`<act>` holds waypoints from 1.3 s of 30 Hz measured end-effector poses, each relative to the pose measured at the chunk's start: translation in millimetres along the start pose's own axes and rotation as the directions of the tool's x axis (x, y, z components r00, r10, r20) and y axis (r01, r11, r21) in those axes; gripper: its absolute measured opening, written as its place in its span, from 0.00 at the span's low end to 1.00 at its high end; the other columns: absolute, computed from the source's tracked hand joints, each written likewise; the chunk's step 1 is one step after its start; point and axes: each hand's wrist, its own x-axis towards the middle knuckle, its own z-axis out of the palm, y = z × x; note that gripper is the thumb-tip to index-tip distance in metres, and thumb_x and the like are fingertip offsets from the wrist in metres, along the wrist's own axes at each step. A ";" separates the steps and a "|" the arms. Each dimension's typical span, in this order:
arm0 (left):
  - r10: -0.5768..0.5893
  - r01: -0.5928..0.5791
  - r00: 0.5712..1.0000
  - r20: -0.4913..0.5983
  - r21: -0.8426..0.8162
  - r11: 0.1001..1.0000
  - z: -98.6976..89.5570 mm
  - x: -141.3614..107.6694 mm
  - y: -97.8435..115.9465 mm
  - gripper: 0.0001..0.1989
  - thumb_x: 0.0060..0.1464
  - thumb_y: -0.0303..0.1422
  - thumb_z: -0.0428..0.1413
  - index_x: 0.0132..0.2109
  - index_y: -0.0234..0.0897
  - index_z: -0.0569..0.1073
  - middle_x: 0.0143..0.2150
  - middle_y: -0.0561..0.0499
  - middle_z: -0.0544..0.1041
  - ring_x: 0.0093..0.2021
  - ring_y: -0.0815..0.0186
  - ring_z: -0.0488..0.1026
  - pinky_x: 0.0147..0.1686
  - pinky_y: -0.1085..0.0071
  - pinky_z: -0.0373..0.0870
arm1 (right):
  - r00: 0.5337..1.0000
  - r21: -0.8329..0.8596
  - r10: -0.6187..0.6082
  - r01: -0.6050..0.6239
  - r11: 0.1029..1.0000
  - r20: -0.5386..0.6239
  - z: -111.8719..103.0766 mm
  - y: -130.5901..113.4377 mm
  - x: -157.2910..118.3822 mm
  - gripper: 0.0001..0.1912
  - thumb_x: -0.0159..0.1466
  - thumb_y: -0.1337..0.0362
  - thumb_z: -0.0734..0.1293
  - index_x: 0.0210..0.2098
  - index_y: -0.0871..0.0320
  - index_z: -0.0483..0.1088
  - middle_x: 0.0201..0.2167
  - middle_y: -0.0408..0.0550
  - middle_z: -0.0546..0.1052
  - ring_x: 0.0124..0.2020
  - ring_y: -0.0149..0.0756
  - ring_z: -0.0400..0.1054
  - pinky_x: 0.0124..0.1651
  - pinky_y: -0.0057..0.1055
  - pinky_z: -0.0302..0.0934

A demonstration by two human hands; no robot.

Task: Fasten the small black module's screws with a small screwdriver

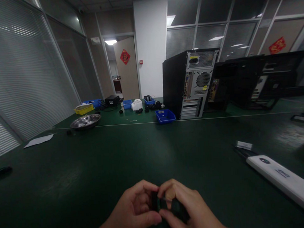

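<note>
Fingers [145,185] hold a dark object [176,206], long axis and direction unclear.

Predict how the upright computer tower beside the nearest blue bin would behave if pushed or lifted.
The computer tower would probably feel heavy, since it is large and its power socket and fan grille suggest fitted parts. Its metal rear panel suggests stiffness. Taller than wide at the back, it might tip sideways if pushed near the top.
</note>
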 end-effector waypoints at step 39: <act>0.113 -0.096 0.993 -0.028 0.357 0.929 -2.8 -2.9 21.1 0.21 0.58 0.47 0.54 0.52 0.40 0.78 0.34 0.48 0.73 0.33 0.62 0.69 0.38 0.65 0.67 | 0.995 0.073 0.092 -0.093 0.993 0.029 -10.5 3.8 2.1 0.14 0.60 0.77 0.63 0.42 0.55 0.67 0.40 0.50 0.71 0.41 0.39 0.69 0.43 0.34 0.65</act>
